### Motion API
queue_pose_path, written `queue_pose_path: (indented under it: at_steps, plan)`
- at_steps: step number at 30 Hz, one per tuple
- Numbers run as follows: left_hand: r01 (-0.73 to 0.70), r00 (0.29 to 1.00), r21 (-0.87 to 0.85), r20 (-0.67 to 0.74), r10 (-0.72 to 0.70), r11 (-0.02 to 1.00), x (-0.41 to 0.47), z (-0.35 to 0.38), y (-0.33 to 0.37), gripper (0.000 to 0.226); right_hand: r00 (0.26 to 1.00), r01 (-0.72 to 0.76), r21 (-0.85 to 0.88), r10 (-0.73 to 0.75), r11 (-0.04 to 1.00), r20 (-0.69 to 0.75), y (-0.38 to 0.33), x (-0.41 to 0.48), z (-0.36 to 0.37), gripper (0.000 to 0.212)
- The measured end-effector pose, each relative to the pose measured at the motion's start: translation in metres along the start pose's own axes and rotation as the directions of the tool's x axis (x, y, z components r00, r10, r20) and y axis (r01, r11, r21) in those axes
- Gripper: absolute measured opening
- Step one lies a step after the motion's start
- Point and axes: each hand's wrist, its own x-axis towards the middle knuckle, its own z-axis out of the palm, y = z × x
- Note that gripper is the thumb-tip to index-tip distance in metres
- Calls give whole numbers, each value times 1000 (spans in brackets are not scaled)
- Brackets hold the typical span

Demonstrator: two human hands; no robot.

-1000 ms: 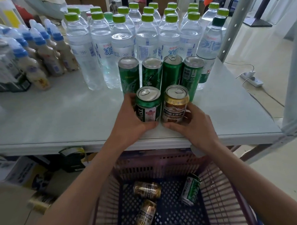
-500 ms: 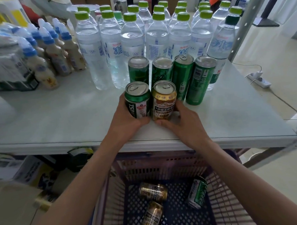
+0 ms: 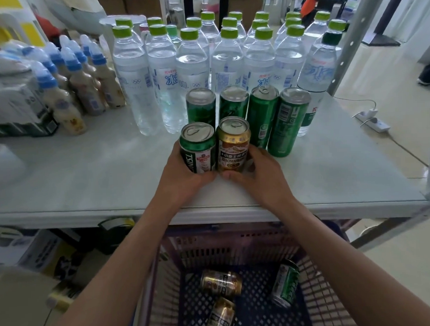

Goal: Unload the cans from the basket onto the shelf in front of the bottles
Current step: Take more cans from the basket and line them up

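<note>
Gripping two upright, touching cans on the shelf (image 3: 86,183): left hand (image 3: 182,180) the green can (image 3: 197,148), right hand (image 3: 262,179) the gold can (image 3: 233,144), fingers (image 3: 254,153) curled round each. Lying sideways in the basket (image 3: 320,289), near and below: three cans (image 3: 221,282).

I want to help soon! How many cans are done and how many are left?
Done: four tall green cans stand on the shelf before the bottles. In hand: the left hand grips a green can, the right hand a gold can, both upright on the shelf. Left: three cans lie in the basket, two gold, one green.
</note>
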Motion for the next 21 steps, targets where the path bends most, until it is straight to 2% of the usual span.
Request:
queue_pose_path:
  at_steps: [6, 11, 16, 21]
  plan:
    - [-10, 1000, 4, 26, 10, 1000, 0, -1, 1, 83, 1000, -1, 0, 1, 1000, -9, -1, -3, 1, 83]
    - [11, 1000, 10, 6, -11, 1000, -4, 1, 4, 84, 1000, 5, 23, -5, 1000, -12, -4, -8, -2, 72]
    - [101, 992, 120, 65, -109, 988, -12, -10, 11, 86, 999, 16, 9, -16, 1000, 50, -4, -24, -12, 72]
    - [42, 995, 321, 73, -69, 946, -22, -17, 8, 60, 996, 23, -31, -20, 999, 85, 9, -42, -26, 69]
